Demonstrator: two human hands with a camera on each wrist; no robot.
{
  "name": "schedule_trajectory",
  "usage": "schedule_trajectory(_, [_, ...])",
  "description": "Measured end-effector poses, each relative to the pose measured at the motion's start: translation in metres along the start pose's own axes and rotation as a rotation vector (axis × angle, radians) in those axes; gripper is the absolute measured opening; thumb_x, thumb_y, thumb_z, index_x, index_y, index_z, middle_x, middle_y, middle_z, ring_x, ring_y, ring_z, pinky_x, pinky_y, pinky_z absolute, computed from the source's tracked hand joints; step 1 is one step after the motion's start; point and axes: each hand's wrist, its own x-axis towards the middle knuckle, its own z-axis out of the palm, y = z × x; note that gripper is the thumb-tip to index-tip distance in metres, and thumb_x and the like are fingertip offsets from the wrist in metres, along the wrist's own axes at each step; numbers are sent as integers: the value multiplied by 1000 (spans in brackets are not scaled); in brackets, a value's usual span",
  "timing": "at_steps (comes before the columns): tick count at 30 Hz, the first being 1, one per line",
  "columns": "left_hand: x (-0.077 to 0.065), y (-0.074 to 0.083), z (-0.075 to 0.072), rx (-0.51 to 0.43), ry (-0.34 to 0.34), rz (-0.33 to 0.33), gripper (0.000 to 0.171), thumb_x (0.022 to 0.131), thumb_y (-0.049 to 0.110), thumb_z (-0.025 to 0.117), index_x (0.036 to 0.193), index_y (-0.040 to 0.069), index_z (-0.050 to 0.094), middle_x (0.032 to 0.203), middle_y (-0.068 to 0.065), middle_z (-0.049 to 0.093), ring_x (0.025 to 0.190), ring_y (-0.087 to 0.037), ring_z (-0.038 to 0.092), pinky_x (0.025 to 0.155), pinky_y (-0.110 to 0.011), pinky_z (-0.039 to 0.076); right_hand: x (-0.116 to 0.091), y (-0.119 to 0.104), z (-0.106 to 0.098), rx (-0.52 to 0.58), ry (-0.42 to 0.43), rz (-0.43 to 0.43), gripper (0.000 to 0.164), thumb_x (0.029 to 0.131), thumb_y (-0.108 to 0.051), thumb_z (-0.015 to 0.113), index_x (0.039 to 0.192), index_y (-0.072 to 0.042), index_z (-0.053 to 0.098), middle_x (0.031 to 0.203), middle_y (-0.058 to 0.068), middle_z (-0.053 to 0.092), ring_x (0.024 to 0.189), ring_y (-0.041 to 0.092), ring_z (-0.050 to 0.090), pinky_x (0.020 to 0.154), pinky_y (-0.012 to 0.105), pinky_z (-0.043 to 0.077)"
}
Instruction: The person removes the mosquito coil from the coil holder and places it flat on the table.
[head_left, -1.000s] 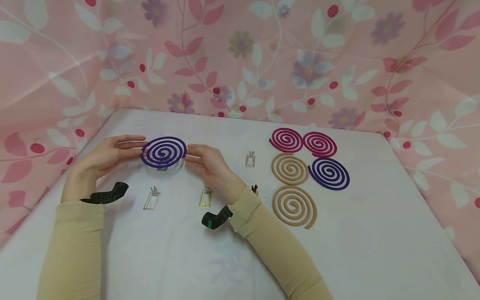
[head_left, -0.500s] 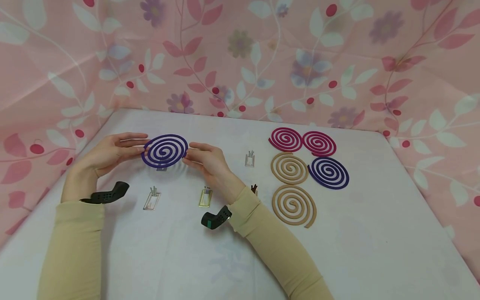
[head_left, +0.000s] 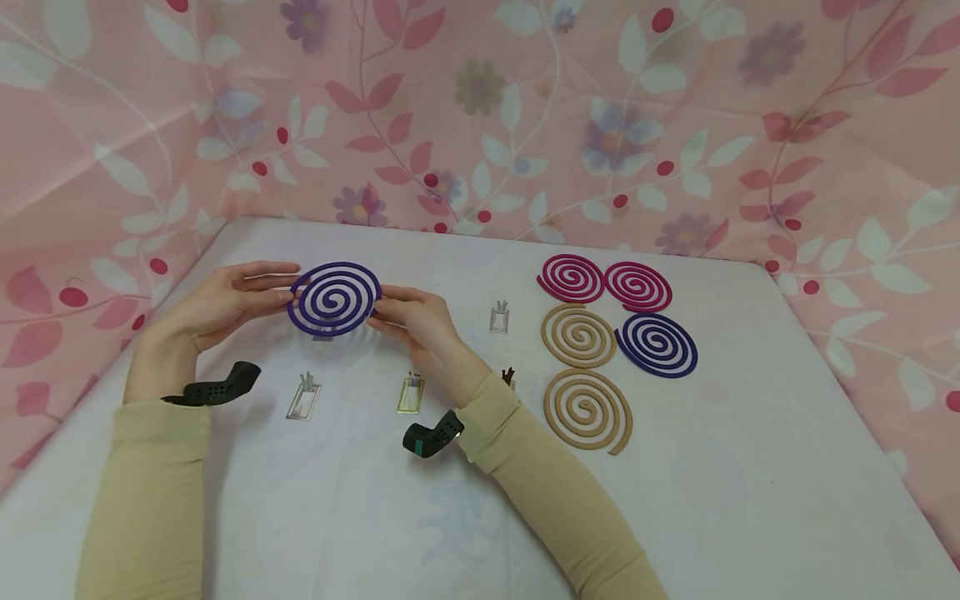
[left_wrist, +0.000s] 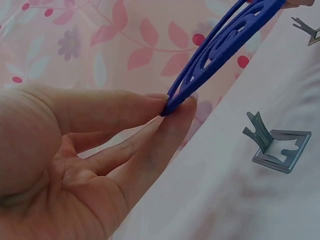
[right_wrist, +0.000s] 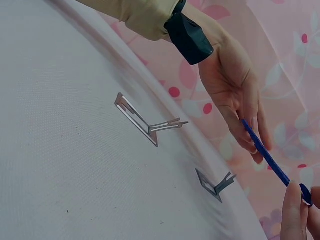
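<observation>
A purple-blue mosquito coil [head_left: 334,301] is held up over the back left of the table, its face tilted towards the head camera. My left hand [head_left: 232,300] pinches its left edge between thumb and fingers, plain in the left wrist view. On the opposite edge, my right hand [head_left: 422,323] grips the coil with its fingertips, which show at the corner of the right wrist view. Below the coil stands a small grey metal coil stand [left_wrist: 257,132] with a forked upright, partly covered by the coil in the head view.
Nearer stand a silver coil stand [head_left: 307,385] and a gold one [head_left: 411,393]. Another silver stand [head_left: 500,307] is farther right; a brown one [head_left: 508,377] is half hidden by my right wrist. Right of them lie magenta coils [head_left: 572,279], tan coils [head_left: 587,408] and a second purple coil [head_left: 660,343].
Both hands have lifted the coil slightly and shifted it a little to the right. Its face is now tipped up more towards the head camera. The things on the table stay put.
</observation>
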Motion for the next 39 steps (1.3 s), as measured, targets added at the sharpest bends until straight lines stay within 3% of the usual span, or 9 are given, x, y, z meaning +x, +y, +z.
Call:
schedule_trajectory(18, [1, 5, 6, 9, -4, -20, 62, 98, 25, 65, 149, 3, 39, 130, 7, 61, 107, 1, 65, 90, -14, 52, -1, -1, -4, -19, 15, 4, 23, 91, 0, 68, 114, -5, 70, 103, 9, 71, 84, 18, 67, 77, 28, 61])
schedule_trajectory(26, [5, 4, 10, -16, -22, -11, 62, 98, 22, 65, 150, 2, 38, 129, 11, 61, 108, 2, 64, 91, -14, 52, -1, -6, -8, 2, 1, 7, 24, 91, 0, 68, 115, -4, 70, 103, 9, 70, 86, 19, 67, 78, 27, 61])
schedule_trajectory(32, [7, 7, 14, -115, -23, 39, 58, 98, 15, 64, 148, -2, 40, 122, 9, 67, 106, -6, 68, 90, -21, 56, -3, -12, -10, 47, -20, -17, 27, 93, 0, 66, 120, -2, 68, 114, 12, 69, 92, 19, 68, 79, 26, 60])
schedule_trajectory(39, [8, 15, 25, -266, -48, 116, 57, 98, 8, 63, 147, -5, 39, 120, 4, 70, 105, -11, 70, 88, -23, 58, -4, -22, -16, 97, -12, 7, 28, 94, 1, 64, 122, 0, 67, 113, 14, 68, 92, 20, 66, 85, 27, 59])
